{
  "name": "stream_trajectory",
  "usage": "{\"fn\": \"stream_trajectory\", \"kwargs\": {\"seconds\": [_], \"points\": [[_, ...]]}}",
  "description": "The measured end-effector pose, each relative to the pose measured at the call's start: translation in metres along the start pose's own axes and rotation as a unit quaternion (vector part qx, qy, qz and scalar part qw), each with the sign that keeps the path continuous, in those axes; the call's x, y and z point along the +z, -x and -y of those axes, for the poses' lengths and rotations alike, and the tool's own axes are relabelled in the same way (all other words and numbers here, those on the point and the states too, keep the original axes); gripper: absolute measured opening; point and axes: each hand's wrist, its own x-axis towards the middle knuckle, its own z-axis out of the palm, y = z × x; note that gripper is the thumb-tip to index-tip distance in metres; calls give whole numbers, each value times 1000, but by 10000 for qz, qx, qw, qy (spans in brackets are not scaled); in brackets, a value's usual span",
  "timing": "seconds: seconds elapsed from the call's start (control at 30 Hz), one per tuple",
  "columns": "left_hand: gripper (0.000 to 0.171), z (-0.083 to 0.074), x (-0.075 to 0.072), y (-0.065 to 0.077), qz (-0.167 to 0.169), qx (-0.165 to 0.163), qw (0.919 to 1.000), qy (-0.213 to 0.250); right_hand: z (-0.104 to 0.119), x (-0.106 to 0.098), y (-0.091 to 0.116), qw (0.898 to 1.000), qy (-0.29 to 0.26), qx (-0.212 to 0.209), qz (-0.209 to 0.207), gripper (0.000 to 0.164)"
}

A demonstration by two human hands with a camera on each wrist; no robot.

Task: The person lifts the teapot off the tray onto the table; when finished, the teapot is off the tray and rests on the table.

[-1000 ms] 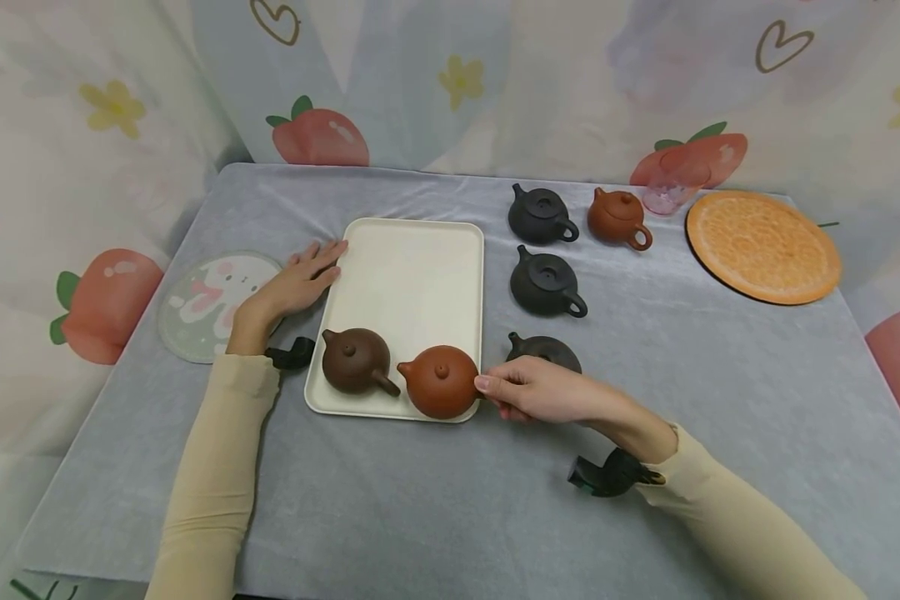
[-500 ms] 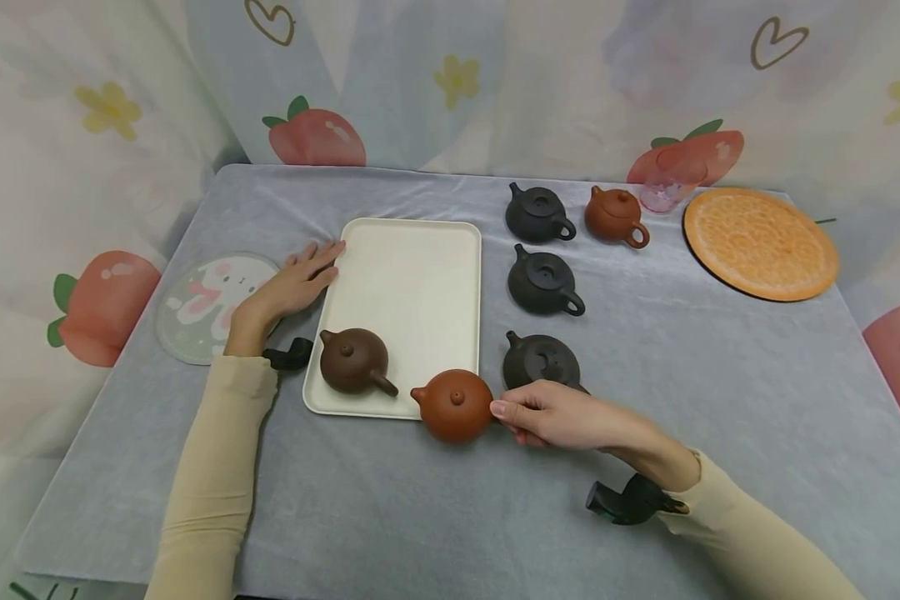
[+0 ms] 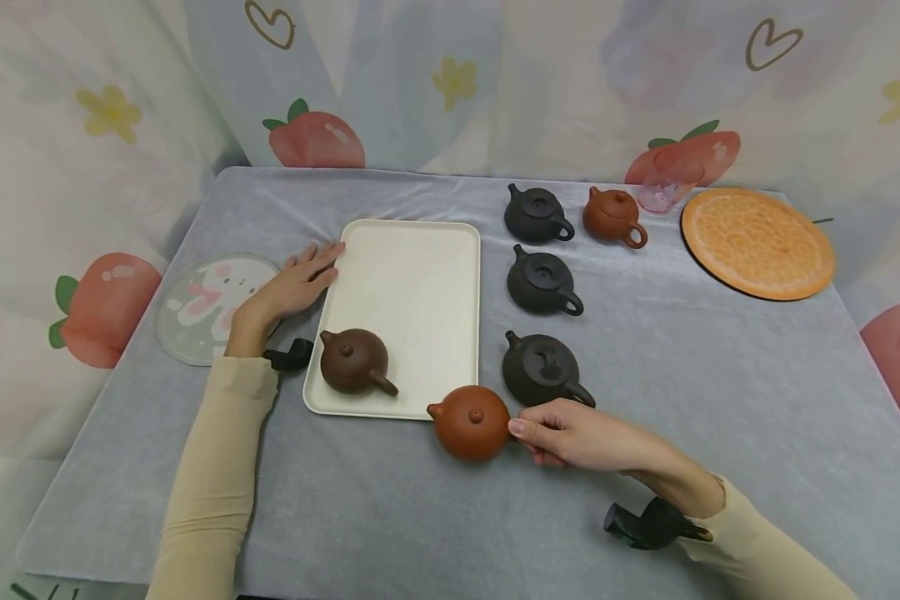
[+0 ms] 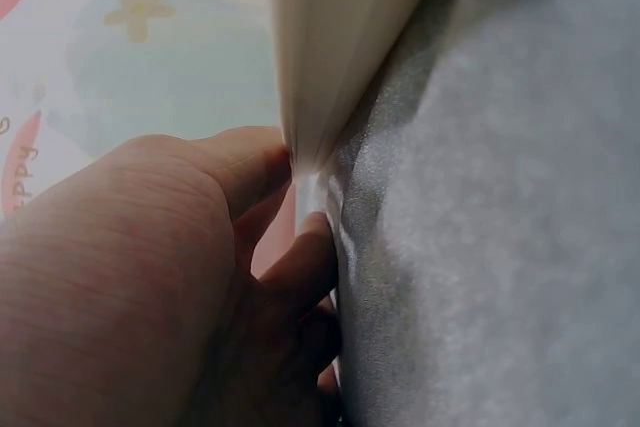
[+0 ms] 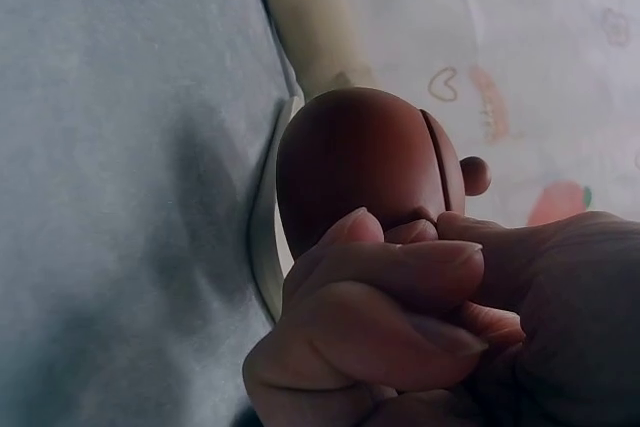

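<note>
My right hand (image 3: pixel 581 435) grips the handle of a reddish-brown clay teapot (image 3: pixel 471 423), its spout facing left over the tray's near right corner. In the right wrist view the curled fingers (image 5: pixel 370 347) hide the handle, and the teapot (image 5: pixel 355 162) hangs off the grey cloth. At the upper left side of the cream tray (image 3: pixel 420 292), my left hand (image 3: pixel 288 287) lies with fingers extended against the rim. The left wrist view has the thumb touching the tray's side wall (image 4: pixel 325 47). On the tray's near left part sits a dark brown teapot (image 3: pixel 354 360).
Right of the tray, black teapots stand in a column: a near one (image 3: pixel 542 369), a middle one (image 3: pixel 543 281) and a far one (image 3: pixel 537 214). Behind are an orange-brown teapot (image 3: pixel 612 215), a pink glass (image 3: pixel 662 192) and a round orange mat (image 3: pixel 757 243). A rabbit mat (image 3: pixel 213 304) lies left.
My right hand has carried the reddish-brown teapot off the tray, toward me and to the right. The near black teapot has come more into view. My left hand stays at the tray.
</note>
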Motion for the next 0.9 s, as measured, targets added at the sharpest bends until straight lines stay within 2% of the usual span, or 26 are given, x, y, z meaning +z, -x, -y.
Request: {"fn": "stream_trajectory", "kwargs": {"seconds": [0.43,0.9], "points": [[59,-2,1,-4,40,38,10000,30,-19,2,27,9992,-278,-263,-75,40],[60,2,0,-2,98,-25,9999,86,-34,4,55,9984,-539,64,-186,40]]}}
